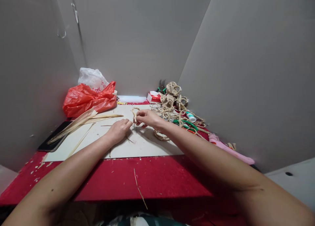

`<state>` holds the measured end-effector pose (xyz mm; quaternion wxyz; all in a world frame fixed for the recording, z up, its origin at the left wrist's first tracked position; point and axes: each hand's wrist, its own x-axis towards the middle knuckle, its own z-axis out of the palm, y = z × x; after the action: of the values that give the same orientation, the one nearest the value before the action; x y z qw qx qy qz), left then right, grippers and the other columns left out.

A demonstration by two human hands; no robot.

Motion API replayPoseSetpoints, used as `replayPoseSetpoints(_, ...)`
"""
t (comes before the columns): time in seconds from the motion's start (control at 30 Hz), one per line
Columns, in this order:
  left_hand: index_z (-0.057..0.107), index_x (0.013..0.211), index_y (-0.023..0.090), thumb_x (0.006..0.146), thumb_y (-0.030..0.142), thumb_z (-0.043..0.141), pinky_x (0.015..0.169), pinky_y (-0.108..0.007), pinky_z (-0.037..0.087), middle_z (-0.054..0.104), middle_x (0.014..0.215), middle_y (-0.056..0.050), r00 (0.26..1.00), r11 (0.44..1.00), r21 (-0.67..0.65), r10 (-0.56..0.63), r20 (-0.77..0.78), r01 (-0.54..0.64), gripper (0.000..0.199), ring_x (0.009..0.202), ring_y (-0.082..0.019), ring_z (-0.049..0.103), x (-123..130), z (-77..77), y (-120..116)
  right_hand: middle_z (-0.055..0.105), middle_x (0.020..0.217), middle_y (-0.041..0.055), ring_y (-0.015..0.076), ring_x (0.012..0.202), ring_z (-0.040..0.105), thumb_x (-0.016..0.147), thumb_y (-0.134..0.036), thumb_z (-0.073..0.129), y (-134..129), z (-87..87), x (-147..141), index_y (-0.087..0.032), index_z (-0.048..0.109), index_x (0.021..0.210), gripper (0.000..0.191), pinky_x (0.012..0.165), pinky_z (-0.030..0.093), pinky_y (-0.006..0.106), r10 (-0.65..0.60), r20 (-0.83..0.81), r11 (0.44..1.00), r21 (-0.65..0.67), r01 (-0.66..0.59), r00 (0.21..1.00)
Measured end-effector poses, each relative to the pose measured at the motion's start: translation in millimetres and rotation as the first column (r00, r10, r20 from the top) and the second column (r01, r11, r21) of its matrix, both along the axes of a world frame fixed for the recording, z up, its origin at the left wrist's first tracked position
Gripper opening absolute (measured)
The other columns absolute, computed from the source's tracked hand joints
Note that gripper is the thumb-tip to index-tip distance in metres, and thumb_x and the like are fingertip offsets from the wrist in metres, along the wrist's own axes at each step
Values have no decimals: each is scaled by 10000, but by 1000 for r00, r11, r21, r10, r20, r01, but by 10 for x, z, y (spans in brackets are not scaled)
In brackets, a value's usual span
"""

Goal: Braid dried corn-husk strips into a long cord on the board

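My right hand [147,118] is closed in a pinch on a short loop of braided straw cord [135,113], which stands up above the white board [157,149]. Close beside it on the left, my left hand [120,130] has its fingers curled and pressed together at the cord's lower end. Thin strands poke out below the left hand, and its fingertips are partly hidden. Under my right forearm lies a coiled braided cord [161,135]. Left of my hands, long dried husk strips [81,121] rest across the board and a dark flat device [54,140].
Bundles of braided cord [169,101] pile up at the right, with green-handled scissors [188,123], a white bottle [190,116] and a tissue box [154,97]. A red plastic bag [90,99] sits back left. A pink object [231,150] lies at the red cloth's [118,180] right edge. Grey walls enclose the table.
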<state>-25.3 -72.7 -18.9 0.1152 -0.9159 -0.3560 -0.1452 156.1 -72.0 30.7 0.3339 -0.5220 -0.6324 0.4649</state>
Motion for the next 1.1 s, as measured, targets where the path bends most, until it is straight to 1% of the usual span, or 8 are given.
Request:
replayPoseSetpoints(0.27, 566, 887, 155, 832, 95, 377, 732, -302, 410, 608, 866, -71, 999, 999, -15, -31, 30, 32, 206, 802, -187, 535, 39, 36, -33, 479, 564, -15, 87, 570, 433, 692, -45, 531, 5, 178, 82, -153, 498, 551, 180, 539, 368, 190, 110, 285, 968, 187, -168, 952)
replayPoseSetpoints(0.4, 571, 863, 159, 812, 96, 399, 745, -305, 409, 606, 848, -70, 994, 994, -60, -83, 75, 87, 189, 788, -184, 533, 51, 2, -39, 487, 465, 5, 95, 439, 425, 716, -111, 557, -27, 267, 138, -154, 547, 535, 186, 439, 338, 223, 176, 406, 979, 22, -202, 897)
replayPoseSetpoints(0.53, 561, 829, 169, 765, 69, 409, 719, -291, 411, 598, 844, -64, 990, 994, -99, -36, 133, 50, 192, 775, -176, 526, 34, 9, -32, 423, 408, -12, 80, 377, 391, 711, -93, 544, -11, 364, 253, -162, 490, 528, 203, 344, 270, 197, 45, 83, 997, -60, -41, 996)
replayPoseSetpoints(0.63, 548, 804, 172, 745, 64, 411, 690, -280, 404, 591, 821, -60, 989, 992, -125, 6, 145, 12, 184, 742, -169, 518, 39, 33, -35, 344, 397, -45, 68, 365, 377, 722, -80, 513, 103, 335, 314, -179, 388, 526, 253, 319, 251, 176, -159, -184, 983, -122, 138, 970)
replayPoseSetpoints(0.77, 518, 727, 177, 724, 50, 408, 641, -263, 375, 570, 743, -47, 980, 979, -199, -1, 199, 41, 168, 676, -154, 493, 114, 30, -82, 318, 415, -66, 46, 361, 359, 796, -105, 458, 339, 187, 305, -189, 324, 562, 283, 322, 280, 144, -248, -225, 967, -112, 228, 942)
replayPoseSetpoints(0.87, 501, 661, 180, 742, 66, 408, 621, -260, 350, 542, 671, -33, 958, 959, -268, -10, 285, 90, 168, 649, -149, 469, 168, -19, -125, 401, 450, -49, 54, 388, 409, 800, -122, 517, 470, 142, 264, -173, 388, 595, 247, 348, 348, 152, -188, -223, 978, -129, 162, 956)
replayPoseSetpoints(1.0, 515, 629, 167, 786, 158, 452, 611, -249, 338, 509, 605, 0, 872, 881, -449, 95, 480, 151, 170, 607, -125, 442, 184, -72, -142, 591, 629, 31, 97, 511, 549, 791, -161, 601, 537, 178, 230, -133, 537, 713, 105, 433, 460, 201, -5, -164, 992, -123, -16, 986)
replayPoseSetpoints(1.1, 513, 603, 152, 773, 185, 520, 560, -217, 325, 456, 535, 35, 684, 724, -635, 321, 656, 269, 173, 534, -86, 400, 212, -30, -111, 607, 652, 25, 93, 542, 573, 835, -183, 566, 624, 152, 205, -144, 534, 726, 120, 466, 472, 194, 27, -76, 996, -80, -33, 997)
